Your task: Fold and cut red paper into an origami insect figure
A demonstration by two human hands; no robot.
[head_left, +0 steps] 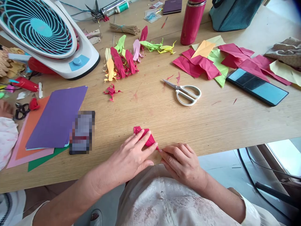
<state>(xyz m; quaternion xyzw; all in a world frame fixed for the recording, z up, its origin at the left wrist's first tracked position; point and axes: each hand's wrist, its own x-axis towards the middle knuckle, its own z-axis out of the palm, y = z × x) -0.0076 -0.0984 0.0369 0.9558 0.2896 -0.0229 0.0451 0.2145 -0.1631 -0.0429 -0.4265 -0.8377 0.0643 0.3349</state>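
Note:
A piece of folded red paper [149,140] lies near the front edge of the wooden table, partly hidden by fingers. Spread flat over it, my left hand [135,146] presses it against the tabletop with its fingers apart. My right hand [180,160] is closed, pinching the thin pointed end of the same paper just right of the left fingertips. Farther back lie scissors [188,94] with white handles. A small red folded paper figure [112,92] sits left of them, in front of a group of folded paper figures [119,61] in several colours.
A fan [82,59] stands at the back left. Coloured paper sheets [55,119] and a pixelated phone-shaped object [82,133] lie to the left. At right are creased papers [199,62], a phone [257,86] and a red bottle [191,23]. Another person's sleeve [7,141] shows at far left.

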